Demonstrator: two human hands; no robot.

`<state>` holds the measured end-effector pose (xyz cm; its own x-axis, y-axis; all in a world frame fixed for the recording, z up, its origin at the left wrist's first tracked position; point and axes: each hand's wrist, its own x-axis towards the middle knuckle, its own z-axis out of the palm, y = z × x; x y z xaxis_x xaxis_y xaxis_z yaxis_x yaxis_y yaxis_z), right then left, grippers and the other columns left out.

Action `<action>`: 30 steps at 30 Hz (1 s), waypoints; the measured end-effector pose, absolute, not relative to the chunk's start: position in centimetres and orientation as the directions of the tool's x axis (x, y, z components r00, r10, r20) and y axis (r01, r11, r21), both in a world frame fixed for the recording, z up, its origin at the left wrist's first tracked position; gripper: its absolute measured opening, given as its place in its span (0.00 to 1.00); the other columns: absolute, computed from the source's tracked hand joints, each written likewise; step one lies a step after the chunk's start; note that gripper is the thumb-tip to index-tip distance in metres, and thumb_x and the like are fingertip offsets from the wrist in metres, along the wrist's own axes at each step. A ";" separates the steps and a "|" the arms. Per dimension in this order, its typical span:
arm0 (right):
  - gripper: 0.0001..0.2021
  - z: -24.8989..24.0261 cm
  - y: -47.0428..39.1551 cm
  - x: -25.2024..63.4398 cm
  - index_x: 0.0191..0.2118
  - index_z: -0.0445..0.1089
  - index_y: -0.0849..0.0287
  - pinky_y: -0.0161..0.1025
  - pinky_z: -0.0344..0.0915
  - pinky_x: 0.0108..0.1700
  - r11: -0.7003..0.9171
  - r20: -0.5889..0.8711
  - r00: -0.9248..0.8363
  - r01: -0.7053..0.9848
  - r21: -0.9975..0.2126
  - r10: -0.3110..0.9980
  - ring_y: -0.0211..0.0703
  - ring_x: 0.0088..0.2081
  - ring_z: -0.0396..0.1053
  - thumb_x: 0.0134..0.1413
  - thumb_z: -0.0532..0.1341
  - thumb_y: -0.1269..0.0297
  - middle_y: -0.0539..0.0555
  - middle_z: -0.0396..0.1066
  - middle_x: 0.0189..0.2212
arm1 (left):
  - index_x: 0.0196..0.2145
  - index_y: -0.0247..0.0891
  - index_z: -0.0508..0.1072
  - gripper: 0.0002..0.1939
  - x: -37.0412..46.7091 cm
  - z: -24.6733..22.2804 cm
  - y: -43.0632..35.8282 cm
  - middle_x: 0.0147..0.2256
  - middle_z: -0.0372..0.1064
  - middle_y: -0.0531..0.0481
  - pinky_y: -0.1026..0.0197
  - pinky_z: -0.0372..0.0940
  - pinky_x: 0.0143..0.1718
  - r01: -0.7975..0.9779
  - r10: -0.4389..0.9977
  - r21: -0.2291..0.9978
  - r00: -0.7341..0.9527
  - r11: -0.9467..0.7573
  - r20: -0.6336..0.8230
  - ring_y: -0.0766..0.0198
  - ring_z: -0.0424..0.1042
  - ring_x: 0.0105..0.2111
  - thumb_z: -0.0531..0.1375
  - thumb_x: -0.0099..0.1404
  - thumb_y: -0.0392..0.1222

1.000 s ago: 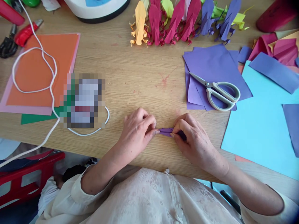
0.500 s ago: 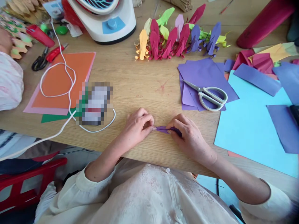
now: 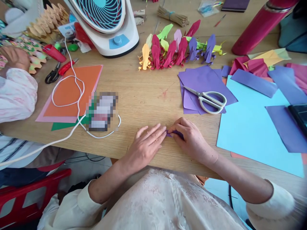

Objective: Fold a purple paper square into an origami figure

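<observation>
A narrow strip of folded purple paper (image 3: 179,134) lies on the table near its front edge, mostly covered by my hands. My right hand (image 3: 190,139) pinches it between thumb and fingers. My left hand (image 3: 147,143) rests flat with fingers stretched out, its fingertips over the paper's left end. Beyond my right hand, white-handled scissors (image 3: 212,101) lie on a stack of purple paper sheets (image 3: 203,76). Several folded paper figures (image 3: 171,52) in yellow, red, green and purple stand in a group farther back.
A fan (image 3: 117,41) stands at the back left, a red bottle (image 3: 249,30) at the back right. A white cable (image 3: 80,92) crosses orange paper (image 3: 69,95) beside a blurred phone (image 3: 102,111). Light-blue paper (image 3: 242,127) lies right. Another person's hand (image 3: 16,57) is at far left.
My left hand has gone from pinching the paper's left end to lying flat over it. My right hand keeps its pinch. The view has shifted, showing more of the table's back.
</observation>
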<state>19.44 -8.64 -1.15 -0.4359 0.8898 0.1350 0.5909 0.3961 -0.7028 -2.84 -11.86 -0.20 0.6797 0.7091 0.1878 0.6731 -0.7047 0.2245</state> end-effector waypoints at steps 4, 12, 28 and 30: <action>0.09 -1.2 -8.6 19.5 0.40 0.74 0.56 0.46 0.64 0.46 0.398 0.127 -0.444 0.595 -0.698 0.887 0.47 0.41 0.67 0.60 0.58 0.76 0.55 0.67 0.39 | 0.69 0.30 0.53 0.30 -2.9 -0.7 -12.8 0.67 0.55 0.35 0.39 0.46 0.68 0.668 0.685 0.165 0.724 -0.725 0.081 0.48 0.53 0.69 0.54 0.74 0.44; 0.08 -1.0 -8.6 19.5 0.40 0.71 0.58 0.45 0.63 0.46 0.405 0.120 -0.460 0.594 -0.695 0.880 0.46 0.42 0.66 0.60 0.57 0.77 0.55 0.68 0.39 | 0.67 0.27 0.55 0.32 -2.7 -0.8 -12.6 0.68 0.53 0.34 0.38 0.43 0.69 0.700 0.710 0.140 0.704 -0.700 0.031 0.48 0.54 0.68 0.53 0.74 0.50; 0.07 -0.8 -8.7 19.5 0.40 0.68 0.58 0.44 0.63 0.45 0.404 0.110 -0.454 0.626 -0.667 0.884 0.47 0.41 0.66 0.60 0.57 0.75 0.55 0.69 0.39 | 0.68 0.34 0.57 0.35 -2.0 -0.6 -12.9 0.68 0.55 0.40 0.39 0.45 0.69 0.753 0.758 0.141 0.652 -0.643 -0.024 0.50 0.54 0.68 0.49 0.73 0.60; 0.07 -0.8 -8.8 19.5 0.40 0.68 0.58 0.44 0.63 0.45 0.404 0.115 -0.451 0.622 -0.671 0.885 0.47 0.41 0.66 0.60 0.57 0.76 0.55 0.69 0.39 | 0.68 0.35 0.57 0.35 -2.0 -0.6 -13.0 0.68 0.55 0.40 0.39 0.46 0.68 0.759 0.763 0.144 0.645 -0.635 -0.030 0.49 0.54 0.68 0.49 0.73 0.60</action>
<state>19.54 -8.77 -0.80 -0.4507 0.8853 0.1148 0.6222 0.4037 -0.6707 -2.03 -12.97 -0.63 0.6452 0.7634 -0.0302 0.7586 -0.6355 0.1438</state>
